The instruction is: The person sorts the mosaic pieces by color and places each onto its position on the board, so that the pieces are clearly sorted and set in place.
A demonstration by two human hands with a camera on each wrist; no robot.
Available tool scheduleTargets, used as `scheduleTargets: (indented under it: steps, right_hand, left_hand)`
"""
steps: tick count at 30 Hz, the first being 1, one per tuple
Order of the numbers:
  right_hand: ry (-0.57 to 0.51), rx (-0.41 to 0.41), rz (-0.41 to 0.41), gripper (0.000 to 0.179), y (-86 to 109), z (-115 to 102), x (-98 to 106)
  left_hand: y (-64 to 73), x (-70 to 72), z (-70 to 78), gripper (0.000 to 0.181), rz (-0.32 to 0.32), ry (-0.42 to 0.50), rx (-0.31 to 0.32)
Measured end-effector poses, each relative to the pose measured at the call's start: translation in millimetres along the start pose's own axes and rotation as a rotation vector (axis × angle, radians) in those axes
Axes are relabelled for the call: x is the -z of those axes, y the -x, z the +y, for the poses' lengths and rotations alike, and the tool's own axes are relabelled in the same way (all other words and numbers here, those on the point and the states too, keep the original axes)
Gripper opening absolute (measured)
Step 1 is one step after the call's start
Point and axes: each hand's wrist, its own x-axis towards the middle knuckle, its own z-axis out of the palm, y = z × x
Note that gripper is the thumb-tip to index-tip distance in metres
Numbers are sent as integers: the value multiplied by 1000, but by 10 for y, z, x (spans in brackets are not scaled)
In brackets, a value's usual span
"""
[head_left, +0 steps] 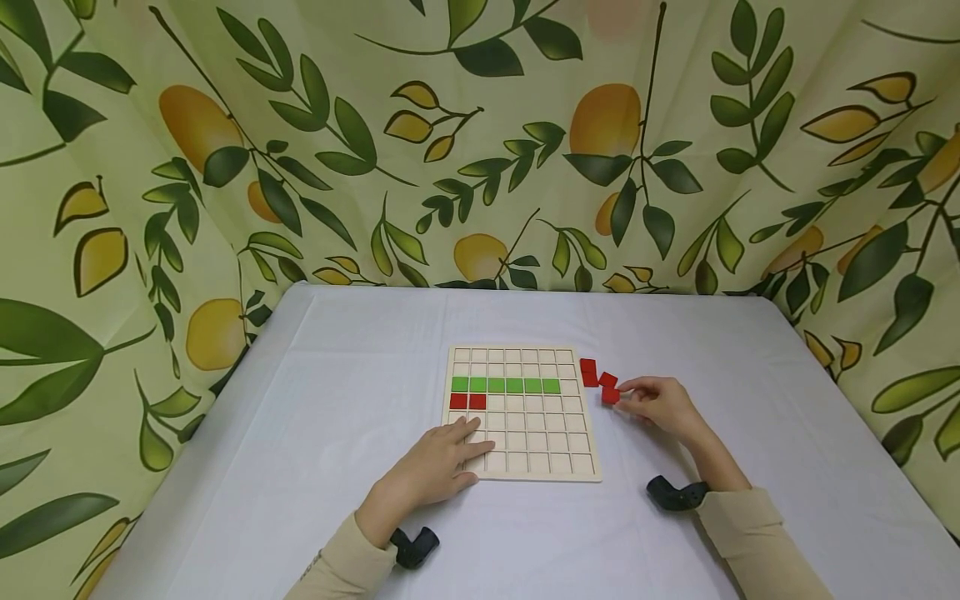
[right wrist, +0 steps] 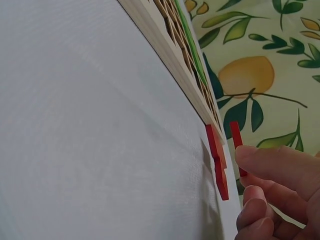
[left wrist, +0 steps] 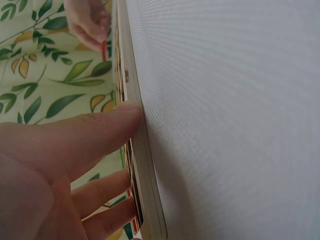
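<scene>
Tile [head_left: 611,397] in red sits pinched by the right hand [head_left: 666,406] just right of the gridded board [head_left: 536,418], where the left hand [head_left: 441,463] rests spread-fingered, though a slack pinch could drop it among loose tiles [head_left: 588,372] beside the board.

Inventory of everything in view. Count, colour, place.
Curtain: at least 1, cream with green leaves and orange-yellow fruit, behind and at the sides
Table cover: 1, white, in front of the curtain
Grid board: 1, pale wood, on the table cover
Green tiles: 6, green, third row from the far edge
Placed tiles: 2, red, left end of the next row nearer
Loose tiles: apparently 3, red, right of the board
Held tile: 1, red, right of the board
Wrist devices: 2, black, at the wrists
Sleeves: 2, beige, on the forearms
Left hand: 1, on the board
Right hand: 1, pinching the held tile
</scene>
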Motion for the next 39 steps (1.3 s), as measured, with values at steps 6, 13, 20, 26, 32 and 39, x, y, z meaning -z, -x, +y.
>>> scheduleTargets:
  steps: [6, 13, 20, 26, 32, 39]
  right_hand:
    - [7, 12, 5, 31, -6, -31, -42]
    - [-4, 20, 7, 28, 2, -80, -95]
    - [-10, 45, 1, 28, -1, -106, -140]
    - [0, 50, 4, 27, -11, -117, -184]
    - [-22, 60, -19, 27, -5, -146, -218]
    - [-28, 68, -21, 27, 4, -194, -244]
  left_hand:
    - [-3, -5, -3, 45, -6, 4, 0]
    - [3, -10, -5, 46, -7, 10, 2]
    - [8, 4, 2, 45, -6, 3, -1]
    - [11, 11, 6, 45, -8, 8, 1]
    - [15, 16, 7, 46, -7, 8, 2]
    - [13, 16, 9, 45, -5, 9, 2]
